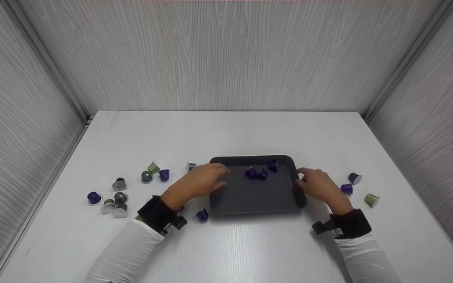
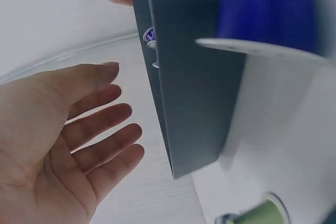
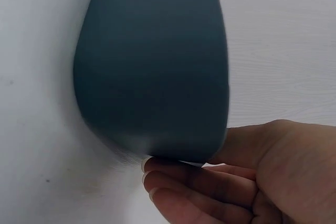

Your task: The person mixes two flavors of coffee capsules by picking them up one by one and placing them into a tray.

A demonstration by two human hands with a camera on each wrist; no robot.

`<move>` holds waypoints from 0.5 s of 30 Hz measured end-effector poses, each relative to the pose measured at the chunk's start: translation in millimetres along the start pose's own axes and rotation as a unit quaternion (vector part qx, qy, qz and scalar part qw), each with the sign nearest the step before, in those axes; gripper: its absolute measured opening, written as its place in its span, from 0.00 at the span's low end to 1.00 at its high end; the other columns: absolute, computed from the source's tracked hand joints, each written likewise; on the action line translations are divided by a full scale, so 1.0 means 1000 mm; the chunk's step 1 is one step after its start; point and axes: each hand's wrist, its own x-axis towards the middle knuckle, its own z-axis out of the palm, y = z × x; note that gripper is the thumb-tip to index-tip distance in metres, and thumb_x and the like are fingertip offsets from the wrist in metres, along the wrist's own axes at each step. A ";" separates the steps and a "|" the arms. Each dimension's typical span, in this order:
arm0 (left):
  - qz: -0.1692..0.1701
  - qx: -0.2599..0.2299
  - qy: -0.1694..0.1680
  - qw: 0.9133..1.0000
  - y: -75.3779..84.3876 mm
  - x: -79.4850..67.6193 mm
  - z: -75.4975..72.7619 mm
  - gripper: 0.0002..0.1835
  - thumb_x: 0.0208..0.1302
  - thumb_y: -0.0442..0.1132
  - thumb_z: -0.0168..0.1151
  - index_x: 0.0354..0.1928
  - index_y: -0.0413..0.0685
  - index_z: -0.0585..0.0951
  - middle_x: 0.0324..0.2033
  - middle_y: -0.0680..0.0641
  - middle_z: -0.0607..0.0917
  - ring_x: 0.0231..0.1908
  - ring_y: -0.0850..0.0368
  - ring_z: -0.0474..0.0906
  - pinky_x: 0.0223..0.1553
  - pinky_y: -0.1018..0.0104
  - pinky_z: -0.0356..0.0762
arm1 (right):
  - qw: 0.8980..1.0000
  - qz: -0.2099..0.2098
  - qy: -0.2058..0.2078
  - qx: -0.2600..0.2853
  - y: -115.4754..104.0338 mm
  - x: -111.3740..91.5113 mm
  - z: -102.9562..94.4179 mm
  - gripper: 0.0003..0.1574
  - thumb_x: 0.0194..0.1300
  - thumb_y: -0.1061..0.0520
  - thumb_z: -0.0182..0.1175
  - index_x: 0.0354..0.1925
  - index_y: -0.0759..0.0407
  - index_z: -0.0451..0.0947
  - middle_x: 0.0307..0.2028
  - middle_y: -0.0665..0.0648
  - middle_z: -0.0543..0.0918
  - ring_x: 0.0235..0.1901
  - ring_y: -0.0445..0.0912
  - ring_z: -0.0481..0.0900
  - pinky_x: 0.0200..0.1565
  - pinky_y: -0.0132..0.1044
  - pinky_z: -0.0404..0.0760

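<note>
A dark grey rectangular tray (image 1: 256, 198) lies on the white table, with three purple coffee capsules (image 1: 251, 172) toward its back inside. Over the tray's left end is my left hand (image 1: 199, 181), its fingers spread and loosely bent. In the left wrist view nothing is in that hand (image 2: 68, 140), and it is apart from the tray wall. My right hand (image 1: 320, 184) grips the tray's right end; in the right wrist view the fingers (image 3: 184, 179) lie outside the wall while the thumb passes behind it. A purple capsule (image 1: 202, 215) sits by the tray's front left corner.
Several purple, grey and green capsules (image 1: 120, 197) are scattered left of the tray. Two purple capsules (image 1: 346, 189) and a green capsule (image 1: 372, 200) lie to the right. A silvery-rimmed capsule (image 1: 190, 166) shows behind my left hand. Grey wood-grain panels (image 1: 226, 59) enclose the table.
</note>
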 end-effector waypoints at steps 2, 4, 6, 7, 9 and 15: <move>0.001 -0.004 0.007 1.000 -0.003 -0.008 0.000 0.20 0.68 0.41 0.62 0.58 0.38 0.77 0.54 0.41 0.80 0.55 0.46 0.77 0.57 0.54 0.74 | 1.000 0.002 0.001 0.003 0.000 0.000 0.000 0.26 0.67 0.56 0.57 0.59 0.69 0.74 0.29 0.55 0.85 0.27 0.47 0.79 0.32 0.44 0.77; -0.006 -0.010 0.010 1.000 -0.007 -0.014 0.000 0.21 0.68 0.41 0.62 0.59 0.38 0.77 0.55 0.41 0.79 0.56 0.46 0.76 0.58 0.54 0.73 | 1.000 0.004 -0.001 0.007 0.000 0.001 0.000 0.26 0.67 0.56 0.56 0.59 0.69 0.74 0.29 0.55 0.85 0.26 0.47 0.79 0.31 0.44 0.77; -0.015 -0.015 0.010 1.000 -0.010 -0.020 0.000 0.22 0.69 0.42 0.61 0.60 0.38 0.76 0.57 0.41 0.79 0.57 0.45 0.75 0.60 0.54 0.71 | 1.000 0.005 -0.001 0.008 0.000 0.001 0.000 0.26 0.67 0.56 0.56 0.59 0.69 0.74 0.29 0.55 0.85 0.26 0.47 0.78 0.31 0.43 0.77; -0.022 -0.020 0.009 1.000 -0.012 -0.022 -0.001 0.22 0.69 0.43 0.61 0.61 0.39 0.76 0.57 0.41 0.78 0.58 0.45 0.75 0.60 0.53 0.71 | 1.000 0.005 -0.001 0.008 0.000 0.001 0.000 0.26 0.67 0.57 0.56 0.59 0.69 0.74 0.29 0.55 0.85 0.26 0.47 0.78 0.31 0.43 0.77; -0.038 -0.029 0.006 0.999 -0.015 -0.028 -0.002 0.24 0.70 0.44 0.60 0.63 0.39 0.74 0.59 0.40 0.77 0.60 0.44 0.73 0.62 0.53 0.69 | 1.000 0.003 0.001 0.008 0.000 0.001 0.000 0.26 0.67 0.57 0.56 0.59 0.70 0.74 0.28 0.54 0.85 0.26 0.46 0.78 0.31 0.43 0.77; -0.096 -0.049 -0.008 0.994 -0.024 -0.046 -0.005 0.30 0.69 0.46 0.62 0.68 0.41 0.69 0.64 0.39 0.72 0.65 0.42 0.67 0.65 0.50 0.64 | 1.000 -0.003 0.005 0.010 0.001 0.001 0.002 0.26 0.67 0.57 0.56 0.59 0.70 0.74 0.28 0.54 0.85 0.24 0.45 0.78 0.30 0.42 0.77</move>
